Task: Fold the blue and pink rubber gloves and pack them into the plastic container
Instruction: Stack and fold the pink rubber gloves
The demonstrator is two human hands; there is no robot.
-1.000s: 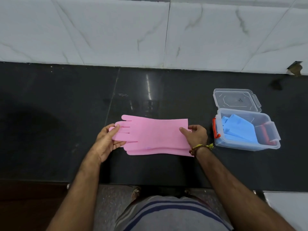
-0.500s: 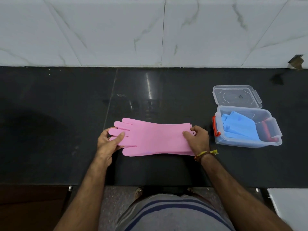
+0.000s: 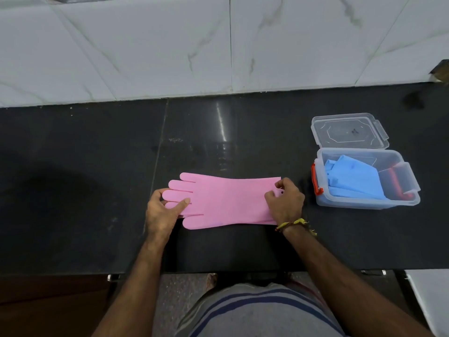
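A person's two hands hold pink rubber gloves (image 3: 226, 201) flat on a black tabletop (image 3: 97, 190), just left of a clear plastic container (image 3: 408, 188). A second pink edge shows under the near side, so the pair appear stacked, though the lower glove is almost wholly hidden. The cuff end is covered by the right hand (image 3: 285, 203), and part of the glove fingers by the left hand (image 3: 161, 211). The gloves' long axis runs left to right, the fingers pointing away from the container and the cuff towards it. The left hand pinches the glove fingers, thumb on top and its other fingers curled at the tips; the right hand is closed on the cuff, thumb and forefinger gripping the edge. The gloves lie between the two hands. Inside the container sit folded blue gloves (image 3: 352, 178), blurred through its walls. Its clear lid (image 3: 349, 130) lies open beyond it. A red latch (image 3: 315, 178) marks the container's side nearest the cuff.
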